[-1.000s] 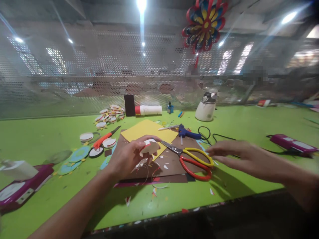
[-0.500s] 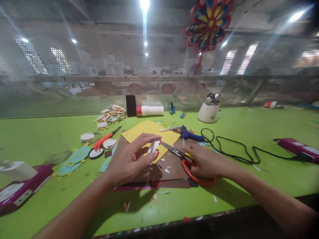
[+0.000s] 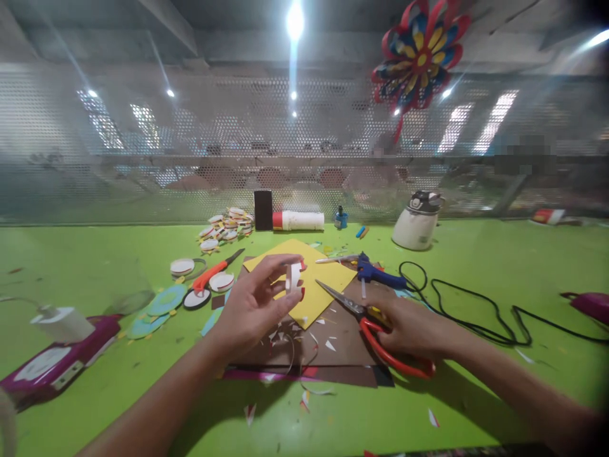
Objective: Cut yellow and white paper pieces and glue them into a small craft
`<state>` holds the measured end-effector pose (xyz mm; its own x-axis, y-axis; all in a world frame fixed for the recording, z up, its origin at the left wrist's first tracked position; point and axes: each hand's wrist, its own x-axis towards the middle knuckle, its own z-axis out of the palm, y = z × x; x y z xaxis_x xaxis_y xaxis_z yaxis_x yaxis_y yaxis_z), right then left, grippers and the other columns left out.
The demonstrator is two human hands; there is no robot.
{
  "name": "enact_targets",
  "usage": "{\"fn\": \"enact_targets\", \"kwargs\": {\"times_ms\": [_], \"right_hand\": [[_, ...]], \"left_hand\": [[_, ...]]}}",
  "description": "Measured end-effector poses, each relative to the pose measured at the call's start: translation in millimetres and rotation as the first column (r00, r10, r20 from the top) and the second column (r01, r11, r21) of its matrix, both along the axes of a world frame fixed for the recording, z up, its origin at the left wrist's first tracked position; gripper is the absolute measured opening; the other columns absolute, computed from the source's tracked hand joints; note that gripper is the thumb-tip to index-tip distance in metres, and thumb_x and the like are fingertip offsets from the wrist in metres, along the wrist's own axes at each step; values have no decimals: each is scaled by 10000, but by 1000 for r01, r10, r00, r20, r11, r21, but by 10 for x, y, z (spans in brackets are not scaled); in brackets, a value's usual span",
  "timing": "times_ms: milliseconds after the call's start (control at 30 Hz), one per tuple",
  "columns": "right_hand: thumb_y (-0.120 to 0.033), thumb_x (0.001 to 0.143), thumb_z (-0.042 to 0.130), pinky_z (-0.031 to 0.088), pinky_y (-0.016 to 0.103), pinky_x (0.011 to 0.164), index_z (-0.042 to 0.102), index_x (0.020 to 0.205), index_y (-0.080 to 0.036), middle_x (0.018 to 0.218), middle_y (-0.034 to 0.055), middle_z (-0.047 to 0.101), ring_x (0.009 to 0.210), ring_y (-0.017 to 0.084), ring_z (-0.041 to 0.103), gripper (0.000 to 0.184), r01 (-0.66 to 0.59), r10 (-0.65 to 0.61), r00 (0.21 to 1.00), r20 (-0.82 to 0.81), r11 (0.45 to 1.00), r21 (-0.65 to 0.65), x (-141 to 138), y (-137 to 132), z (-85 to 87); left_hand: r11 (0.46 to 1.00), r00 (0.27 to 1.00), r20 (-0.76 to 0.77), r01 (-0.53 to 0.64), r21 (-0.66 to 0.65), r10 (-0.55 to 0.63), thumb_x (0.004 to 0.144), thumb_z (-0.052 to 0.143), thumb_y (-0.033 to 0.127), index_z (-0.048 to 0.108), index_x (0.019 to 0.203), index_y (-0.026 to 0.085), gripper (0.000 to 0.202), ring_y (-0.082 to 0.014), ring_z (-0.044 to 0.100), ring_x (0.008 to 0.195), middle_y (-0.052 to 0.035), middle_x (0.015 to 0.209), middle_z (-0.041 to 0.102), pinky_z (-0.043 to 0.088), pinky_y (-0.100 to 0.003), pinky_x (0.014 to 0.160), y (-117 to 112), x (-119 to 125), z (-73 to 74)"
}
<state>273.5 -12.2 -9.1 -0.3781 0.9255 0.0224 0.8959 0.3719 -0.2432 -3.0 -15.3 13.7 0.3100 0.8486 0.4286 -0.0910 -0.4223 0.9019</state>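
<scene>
My left hand [image 3: 254, 304] pinches a small white paper disc with a red edge [image 3: 295, 279], held on edge above the yellow sheet [image 3: 304, 273]. My right hand [image 3: 404, 324] lies over the handles of the red and yellow scissors [image 3: 375, 330], fingers curled round them. The scissor blades point up and left across the brown card [image 3: 342, 343], towards the disc. White paper offcuts are scattered on the brown card below my left hand.
On the green table [image 3: 95, 254] lie a blue glue gun [image 3: 375, 274] with its black cord [image 3: 476, 304], an orange craft knife [image 3: 214, 271], several paper discs [image 3: 223, 228], magenta punches [image 3: 57, 362], a white jug [image 3: 419, 219], a white tube [image 3: 299, 220]. A perforated screen stands behind.
My right hand moved left from the open table onto the scissor handles and closed on them. My left hand turned the disc from flat to edge-on and raised it slightly.
</scene>
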Motion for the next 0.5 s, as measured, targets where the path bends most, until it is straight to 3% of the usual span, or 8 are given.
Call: {"fn": "enact_targets", "kwargs": {"times_ms": [67,233,367,433,500], "right_hand": [[-213,746,562,473,320,669,627,1106,-243,1009,87,709,819,250,648,367,24,-24,997,-68,1000,-9,51,32,-28],[-264,727,561,520,358,693,635,1070,-177,906,86,733,777,264,674,361,111,-110,972,-208,994,-7,129,-42,-39],[-284,769,509,529,418,823,585,1219,-210,1123,103,685,1000,309,648,463,94,6,897,-441,974,204,14,-361,-56],[-288,816,469,559,403,776,564,1256,-227,1039,94,707,967,304,668,455,86,31,876,-481,972,218,-113,-548,-70],[-297,824,497,546,409,831,559,1264,-239,1119,106,669,1037,306,639,448,65,44,881,-471,975,212,-252,-698,-67]], "left_hand": [[999,999,29,-37,9,37,778,689,231,566,1201,231,440,-228,570,1091,-96,1290,548,486,-364,942,-3,-1,12],[991,987,117,-119,69,110,777,688,214,549,1203,193,449,-228,565,1124,-109,1274,557,504,-353,946,53,3,-20],[970,963,167,-227,84,211,756,708,204,541,1150,172,429,-196,593,1084,-92,1175,609,494,-360,975,121,28,-70],[960,953,166,-268,83,252,744,716,198,530,1130,174,430,-190,603,1071,-83,1158,615,498,-368,974,137,45,-85],[951,950,145,-292,102,276,743,710,194,524,1121,177,421,-193,602,1078,-81,1150,618,500,-376,973,140,57,-98]]}}
